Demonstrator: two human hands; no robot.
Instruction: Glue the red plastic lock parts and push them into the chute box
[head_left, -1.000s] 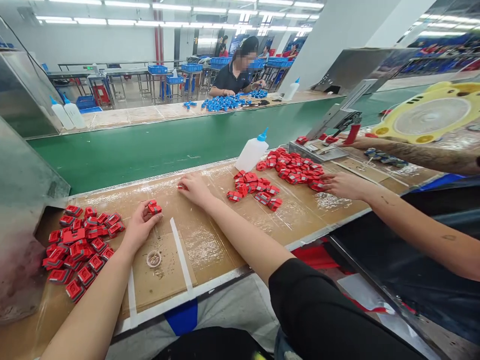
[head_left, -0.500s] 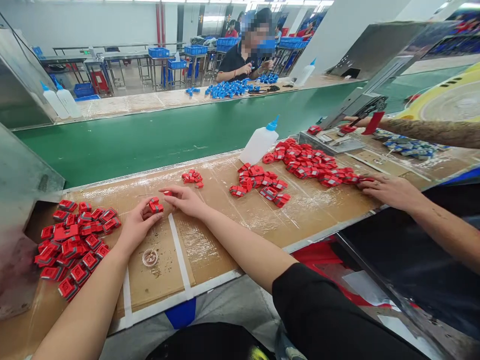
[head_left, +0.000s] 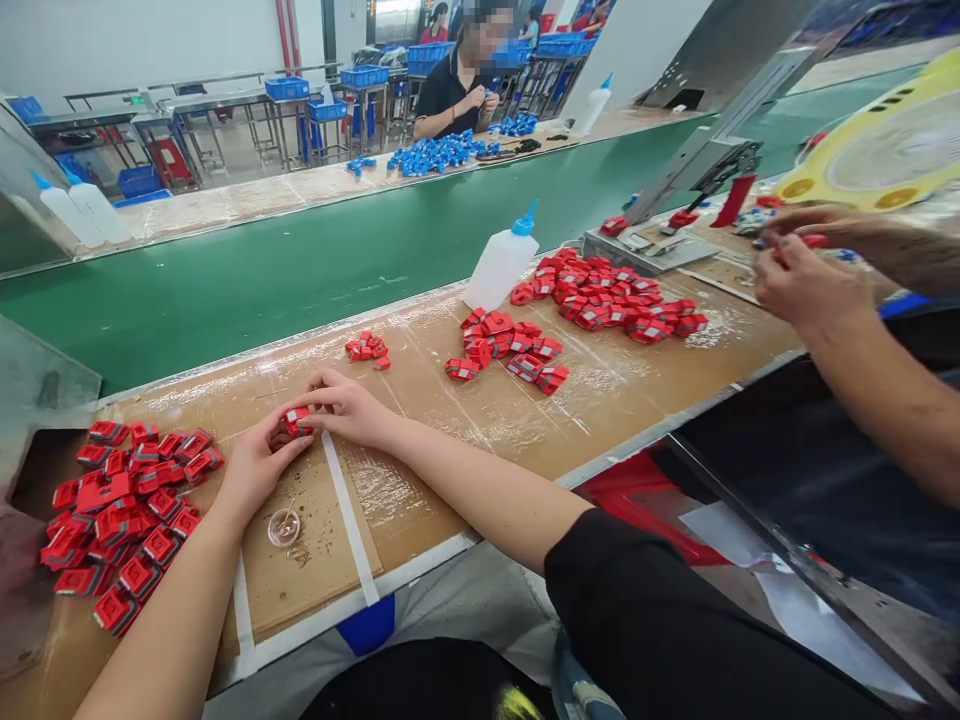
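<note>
My left hand [head_left: 256,462] grips a small red plastic part [head_left: 298,421] with grey trim, thumb below it and fingers behind. The fingers of my right hand [head_left: 346,410] are bent over the same part and press on its upper side; whether a smaller piece is under them is hidden. Left of my left forearm lies a heap of red and grey plastic parts [head_left: 120,510], many with a hollow side up. A small clear cup [head_left: 284,527] with a thin stick in it stands below my hands. Beyond my right hand sits a little pile of small red pieces [head_left: 367,348].
A white squeeze bottle [head_left: 501,268] with blue cap stands behind two piles of red parts [head_left: 510,345]. At right, a co-worker's hands [head_left: 814,265] hold a red part near a metal press [head_left: 667,240]. A green conveyor belt [head_left: 300,260] runs behind; another person sits across it.
My right hand has brought its small red piece onto the part in my left hand. The co-worker's hand has left the pile and both hands have come together. The view has shifted slightly.
</note>
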